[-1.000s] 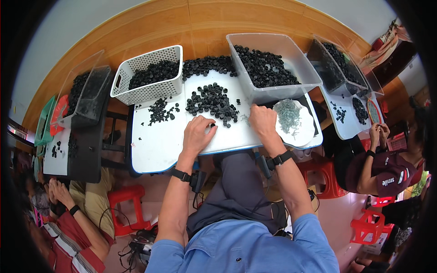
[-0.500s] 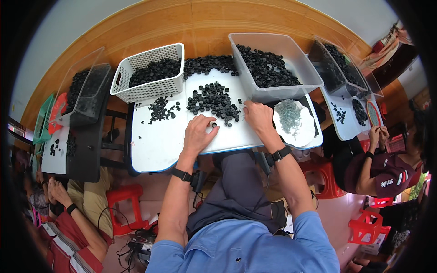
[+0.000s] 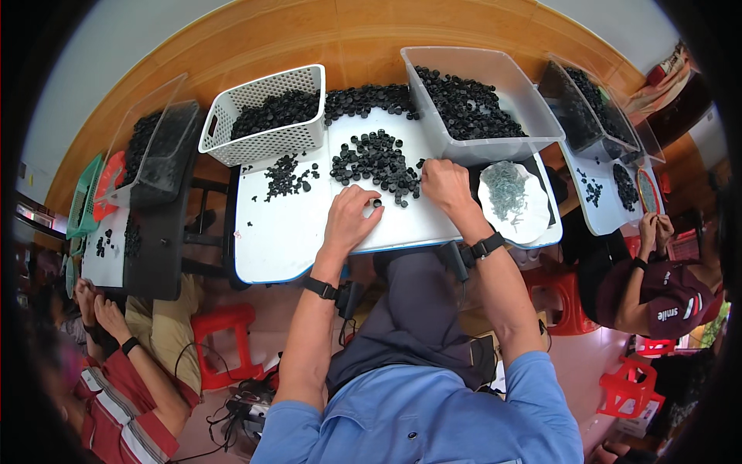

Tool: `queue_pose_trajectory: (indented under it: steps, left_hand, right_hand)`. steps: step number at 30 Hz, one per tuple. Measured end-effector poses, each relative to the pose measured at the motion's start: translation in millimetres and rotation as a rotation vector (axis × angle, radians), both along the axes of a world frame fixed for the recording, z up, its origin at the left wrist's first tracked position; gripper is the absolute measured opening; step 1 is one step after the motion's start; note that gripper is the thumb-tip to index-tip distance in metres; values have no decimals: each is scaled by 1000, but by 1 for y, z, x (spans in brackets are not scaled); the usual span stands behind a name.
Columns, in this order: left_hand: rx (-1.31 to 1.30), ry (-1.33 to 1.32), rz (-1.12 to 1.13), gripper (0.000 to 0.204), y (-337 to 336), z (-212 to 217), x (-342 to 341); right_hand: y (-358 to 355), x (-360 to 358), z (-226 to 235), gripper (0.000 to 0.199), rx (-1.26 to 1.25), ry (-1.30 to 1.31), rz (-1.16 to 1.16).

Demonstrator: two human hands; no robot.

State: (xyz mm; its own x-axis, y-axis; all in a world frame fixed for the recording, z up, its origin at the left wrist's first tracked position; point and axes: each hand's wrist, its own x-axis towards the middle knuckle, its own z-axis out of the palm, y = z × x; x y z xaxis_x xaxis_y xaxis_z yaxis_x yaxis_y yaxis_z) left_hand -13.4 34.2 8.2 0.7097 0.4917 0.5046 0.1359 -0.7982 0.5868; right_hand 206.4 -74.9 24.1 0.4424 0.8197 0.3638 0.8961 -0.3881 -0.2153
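Note:
Near the front of the white tabletop (image 3: 286, 232), my left hand (image 3: 350, 220) rests with thumb and index finger closed round a small round black cap (image 3: 377, 203). A loose pile of similar black caps (image 3: 376, 164) spreads just beyond it. My right hand (image 3: 447, 185) is curled at the pile's right edge, knuckles up. A tiny dark piece (image 3: 421, 163) shows by its fingertips; what the fingers hold is hidden. To the right of that hand lies a white round sheet (image 3: 533, 220) with small translucent greenish pieces (image 3: 506, 192) on it.
A white perforated basket (image 3: 267, 147) and a clear plastic bin (image 3: 495, 151), both with black parts, stand at the back. Smaller black pieces (image 3: 287, 178) lie left of the caps. Co-workers sit at tables on both sides, near red stools (image 3: 226, 344).
The whole scene has shifted slightly right and upward in the picture. My right hand has moved a little; my left hand keeps nearly the same place by the cap.

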Motion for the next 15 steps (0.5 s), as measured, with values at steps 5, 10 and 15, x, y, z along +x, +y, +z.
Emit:
queue_pose_trajectory:
  steps: [5,10,15]
  left_hand:
    - [36,33,44,26,-3,3,-7]
    - [57,33,37,26,-7,6,-2]
    - [72,33,42,25,-9,7,-4]
  right_hand:
    - [-16,-27,38,10,101,166,35]
    - [-33,-38,22,12,322,628,83]
    - [-40,-62,14,14,323,1024,-34]
